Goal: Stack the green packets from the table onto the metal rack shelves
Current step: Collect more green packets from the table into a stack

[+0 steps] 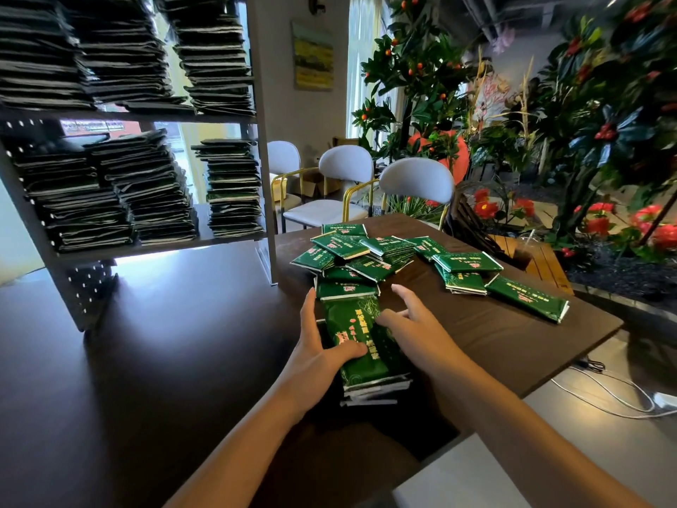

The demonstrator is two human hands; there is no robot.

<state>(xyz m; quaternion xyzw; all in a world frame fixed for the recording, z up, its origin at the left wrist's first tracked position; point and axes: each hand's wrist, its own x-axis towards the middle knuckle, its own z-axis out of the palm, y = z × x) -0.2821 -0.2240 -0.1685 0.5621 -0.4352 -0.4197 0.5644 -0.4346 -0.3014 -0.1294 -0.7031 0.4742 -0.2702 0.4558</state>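
A small stack of green packets [361, 346] lies on the brown table [476, 331] right in front of me. My left hand [318, 346] grips its left side, thumb laid across the top packet. On the stack's right side rests my right hand [406, 320], fingers spread and fairly straight. Beyond the stack, several loose green packets [370, 251] lie in a heap, with more packets [472, 273] scattered to the right. The metal rack [154, 119] at the left holds tall piles of packets on two shelves.
A dark tabletop [146, 361] carries the rack. Pale chairs [414, 185] stand behind the brown table, with plants and red flowers [593, 141] at the right. White cables [604, 394] lie on the floor by the table's right edge.
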